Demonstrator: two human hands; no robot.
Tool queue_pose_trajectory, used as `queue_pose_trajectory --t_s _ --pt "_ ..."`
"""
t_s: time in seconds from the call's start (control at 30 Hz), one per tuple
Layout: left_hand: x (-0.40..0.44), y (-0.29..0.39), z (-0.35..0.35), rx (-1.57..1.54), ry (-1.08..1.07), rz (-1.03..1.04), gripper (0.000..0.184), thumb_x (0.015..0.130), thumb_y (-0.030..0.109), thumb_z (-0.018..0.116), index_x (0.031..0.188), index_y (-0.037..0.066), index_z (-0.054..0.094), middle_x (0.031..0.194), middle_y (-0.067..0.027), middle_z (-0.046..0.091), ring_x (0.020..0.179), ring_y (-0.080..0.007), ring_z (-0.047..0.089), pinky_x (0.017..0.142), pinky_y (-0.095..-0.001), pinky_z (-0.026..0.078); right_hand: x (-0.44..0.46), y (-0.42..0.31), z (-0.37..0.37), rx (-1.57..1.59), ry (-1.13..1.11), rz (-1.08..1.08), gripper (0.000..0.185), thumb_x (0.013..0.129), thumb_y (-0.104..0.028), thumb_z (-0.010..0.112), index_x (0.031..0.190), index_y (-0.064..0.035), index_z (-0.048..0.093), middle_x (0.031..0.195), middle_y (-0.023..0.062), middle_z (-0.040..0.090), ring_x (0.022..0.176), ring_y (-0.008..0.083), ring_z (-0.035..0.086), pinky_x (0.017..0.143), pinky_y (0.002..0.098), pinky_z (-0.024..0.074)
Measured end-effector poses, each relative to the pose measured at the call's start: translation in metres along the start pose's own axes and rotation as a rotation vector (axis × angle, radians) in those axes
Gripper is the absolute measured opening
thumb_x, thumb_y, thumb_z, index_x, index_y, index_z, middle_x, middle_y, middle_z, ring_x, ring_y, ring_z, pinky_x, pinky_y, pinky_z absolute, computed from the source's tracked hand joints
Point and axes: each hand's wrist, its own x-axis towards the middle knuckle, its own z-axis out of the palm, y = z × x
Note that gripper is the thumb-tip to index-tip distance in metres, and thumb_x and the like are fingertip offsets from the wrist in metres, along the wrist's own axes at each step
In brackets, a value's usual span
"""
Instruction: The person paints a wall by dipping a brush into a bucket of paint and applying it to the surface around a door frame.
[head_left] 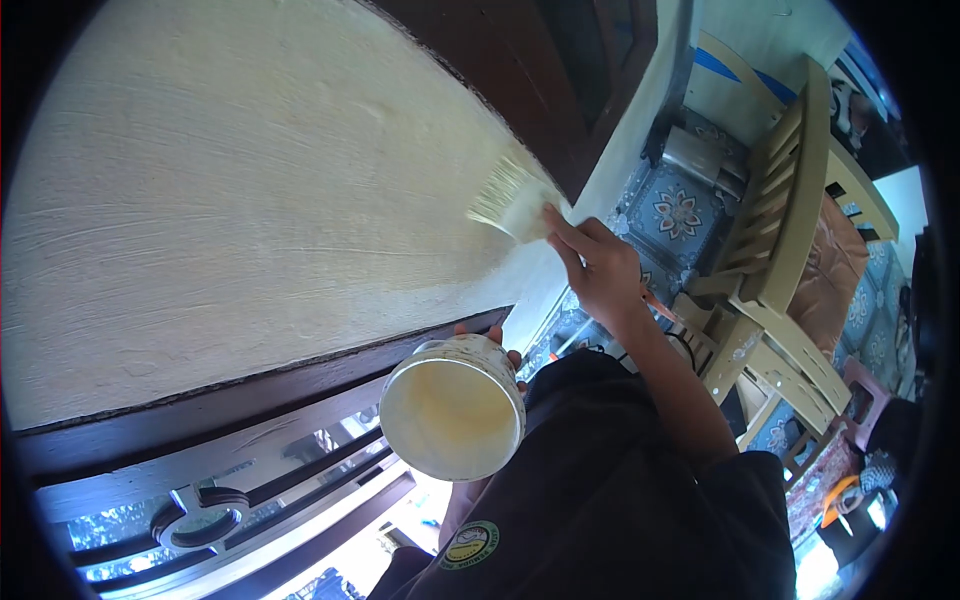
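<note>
My right hand (600,262) is closed around the handle end of a wide paintbrush (520,208), its pale bristles against the cream wall (260,190) close to the dark brown wooden frame. Brush strokes show across the wall's surface. Below it, my left hand (514,357) grips a white paint bucket (455,415) from behind. Only some fingertips show around its rim; the palm is hidden. The bucket is tilted toward me, and a pale yellow coating shows inside.
A dark window frame (510,60) borders the wall above, and a dark wooden rail (200,400) runs beneath it. At right are a cream wooden bench (790,200), blue patterned floor tiles (678,212) and a pink plastic stool (868,395). Another person (855,500) is at the lower right.
</note>
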Motion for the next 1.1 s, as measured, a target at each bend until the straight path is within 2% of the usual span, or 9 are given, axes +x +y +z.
queue_pose_trajectory --t_s 0.1,0.2,0.33,0.4,0.7,0.83,0.93,1.0,1.1 --pt "0.004 0.000 0.000 -0.011 -0.071 -0.017 0.073 0.092 0.056 0.065 0.153 0.022 0.044 0.156 -0.0235 0.036 0.134 -0.0418 0.039 0.096 -0.0624 0.046 -0.051 0.064 0.013 -0.145 -0.084 0.092 0.035 0.093 -0.023 0.073 0.128 -0.0269 0.071 0.067 0.0039 0.058 0.056 0.0211 0.063 0.051 0.0359 0.0495" --pt "0.005 -0.004 0.001 -0.027 -0.052 -0.029 0.073 0.092 0.055 0.065 0.153 0.021 0.044 0.156 -0.0226 0.036 0.135 -0.0409 0.038 0.097 -0.0612 0.046 -0.042 0.059 0.000 -0.062 -0.035 0.122 0.035 0.093 -0.023 0.073 0.127 -0.0239 0.072 0.069 0.0055 0.062 0.056 0.0215 0.063 0.050 0.0355 0.0491" --pt "0.007 -0.017 0.000 0.023 -0.025 -0.026 0.072 0.092 0.055 0.065 0.153 0.021 0.044 0.156 -0.0222 0.037 0.135 -0.0407 0.038 0.097 -0.0595 0.047 0.030 -0.024 -0.040 0.173 0.033 0.112 0.034 0.092 -0.022 0.074 0.126 -0.0207 0.073 0.073 0.0066 0.065 0.053 0.0198 0.062 0.049 0.0331 0.0476" --pt "0.007 -0.022 0.002 0.014 0.015 -0.031 0.071 0.093 0.054 0.065 0.152 0.020 0.045 0.155 -0.0224 0.037 0.135 -0.0407 0.039 0.098 -0.0587 0.048 0.050 -0.045 -0.043 0.257 0.138 -0.085 0.035 0.092 -0.021 0.074 0.127 -0.0218 0.072 0.071 0.0052 0.064 0.052 0.0184 0.060 0.048 0.0319 0.0475" --pt "0.011 -0.014 -0.013 0.075 0.016 -0.069 0.068 0.094 0.053 0.064 0.151 0.021 0.047 0.154 -0.0210 0.040 0.133 -0.0405 0.041 0.100 -0.0586 0.047 -0.038 0.065 0.010 -0.075 -0.085 0.082 0.036 0.092 -0.020 0.074 0.128 -0.0222 0.072 0.070 0.0027 0.063 0.053 0.0175 0.062 0.047 0.0317 0.0485" --pt "0.009 -0.008 -0.002 0.120 -0.010 -0.114 0.067 0.094 0.054 0.063 0.151 0.022 0.047 0.153 -0.0205 0.040 0.133 -0.0403 0.041 0.103 -0.0606 0.046 -0.026 0.014 -0.026 0.120 0.001 0.017 0.037 0.088 -0.015 0.077 0.125 -0.0190 0.073 0.070 0.0028 0.065 0.052 0.0164 0.062 0.047 0.0304 0.0483" --pt "0.001 -0.007 0.021 0.032 0.128 -0.190 0.069 0.091 0.057 0.065 0.149 0.022 0.049 0.153 -0.0183 0.040 0.133 -0.0403 0.041 0.105 -0.0627 0.046 0.004 -0.043 -0.031 0.419 0.077 -0.192 0.046 0.085 -0.015 0.080 0.129 -0.0230 0.070 0.071 0.0039 0.066 0.054 0.0149 0.062 0.046 0.0293 0.0490" --pt "-0.004 0.006 0.033 0.135 0.320 -0.295 0.070 0.091 0.059 0.065 0.148 0.022 0.050 0.153 -0.0170 0.039 0.133 -0.0402 0.041 0.106 -0.0627 0.047 0.022 -0.079 -0.032 0.463 0.121 -0.270 0.043 0.082 -0.015 0.080 0.123 -0.0239 0.072 0.070 0.0017 0.064 0.055 0.0142 0.061 0.046 0.0276 0.0503" --pt "-0.011 0.021 0.044 0.283 0.605 -0.441 0.070 0.090 0.062 0.064 0.147 0.022 0.051 0.153 -0.0151 0.039 0.133 -0.0401 0.041 0.107 -0.0626 0.047 0.018 -0.077 -0.014 0.419 0.080 -0.260 0.046 0.083 -0.016 0.081 0.127 -0.0246 0.072 0.070 0.0023 0.062 0.057 0.0140 0.061 0.047 0.0297 0.0491"
